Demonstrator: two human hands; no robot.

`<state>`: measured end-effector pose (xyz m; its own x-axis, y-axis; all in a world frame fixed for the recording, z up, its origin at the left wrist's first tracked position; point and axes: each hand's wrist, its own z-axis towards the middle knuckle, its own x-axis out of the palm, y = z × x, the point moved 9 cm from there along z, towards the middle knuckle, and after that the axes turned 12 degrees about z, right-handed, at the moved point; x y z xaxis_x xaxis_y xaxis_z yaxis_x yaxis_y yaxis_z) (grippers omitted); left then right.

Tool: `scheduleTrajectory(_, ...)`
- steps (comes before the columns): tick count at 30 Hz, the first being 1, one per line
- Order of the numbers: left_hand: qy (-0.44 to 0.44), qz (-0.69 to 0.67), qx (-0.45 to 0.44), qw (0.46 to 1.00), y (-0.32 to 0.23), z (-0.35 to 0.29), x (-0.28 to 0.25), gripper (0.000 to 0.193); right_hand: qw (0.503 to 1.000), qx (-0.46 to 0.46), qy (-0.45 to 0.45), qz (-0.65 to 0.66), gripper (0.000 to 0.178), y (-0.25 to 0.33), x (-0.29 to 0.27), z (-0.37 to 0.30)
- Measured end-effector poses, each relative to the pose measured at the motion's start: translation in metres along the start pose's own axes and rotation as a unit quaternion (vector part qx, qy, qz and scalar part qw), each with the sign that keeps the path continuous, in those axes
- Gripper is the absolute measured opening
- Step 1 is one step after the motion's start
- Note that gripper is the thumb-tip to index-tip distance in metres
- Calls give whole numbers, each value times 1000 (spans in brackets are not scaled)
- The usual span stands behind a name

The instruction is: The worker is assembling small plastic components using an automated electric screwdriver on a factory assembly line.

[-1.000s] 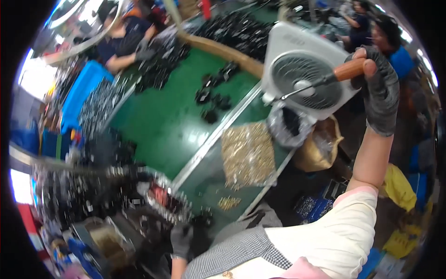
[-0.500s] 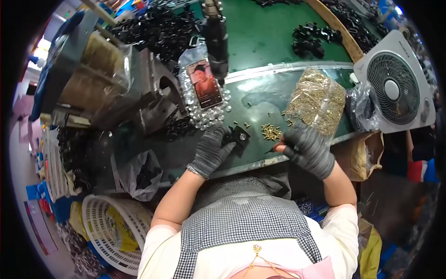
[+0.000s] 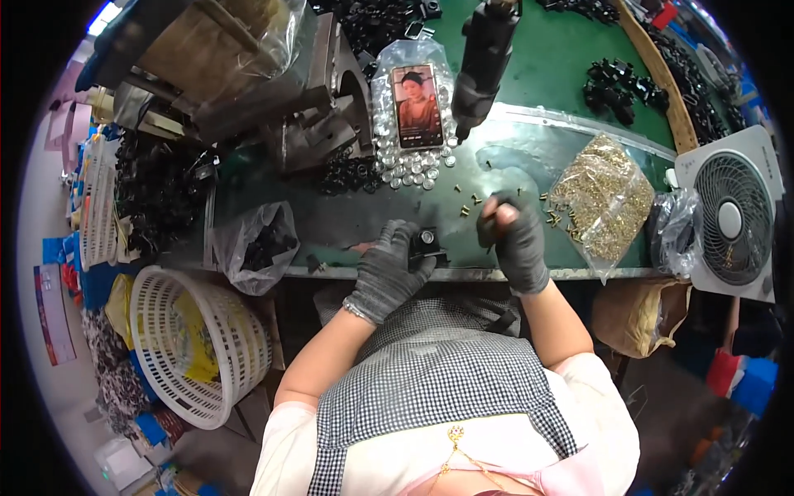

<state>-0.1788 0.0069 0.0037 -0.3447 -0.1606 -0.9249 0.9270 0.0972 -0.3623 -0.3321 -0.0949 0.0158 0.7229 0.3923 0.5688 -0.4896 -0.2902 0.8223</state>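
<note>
My left hand [image 3: 386,273], in a grey glove, rests at the near edge of the green bench. Its thumb and fingers close round the side of a small black block [image 3: 428,242] with a round silvery spot on top. To the right, my gloved right hand [image 3: 519,244] is raised over the bench, fingers curled together with bare tips showing. Whatever sits in them is too small or hidden to name. Loose brass-coloured screws [image 3: 465,211] lie just beyond it. Above the bench hangs a black power screwdriver [image 3: 481,74], its tip pointing down.
A phone [image 3: 419,112] leans on a bag of clear round pieces [image 3: 413,172]. At right are a bag of screws [image 3: 608,194] and a grey fan [image 3: 728,219]. A metal press [image 3: 318,124] stands left, a plastic bag of black parts [image 3: 265,244] nearer, a white basket [image 3: 186,339] below.
The camera view has shifted. My right hand has come away from the pile of loose screws, leftward toward the black block, and turned with its fingers curled up. My left hand keeps the block.
</note>
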Motion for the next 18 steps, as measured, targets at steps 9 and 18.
scheduleTrajectory(9,45,-12,16,999,4,1,18,62,987,0,45,156,36,-19,51,21)
scheduleTrajectory(18,35,-76,38,996,3,7,8,51,960,18,61,274,37,-39,49,26)
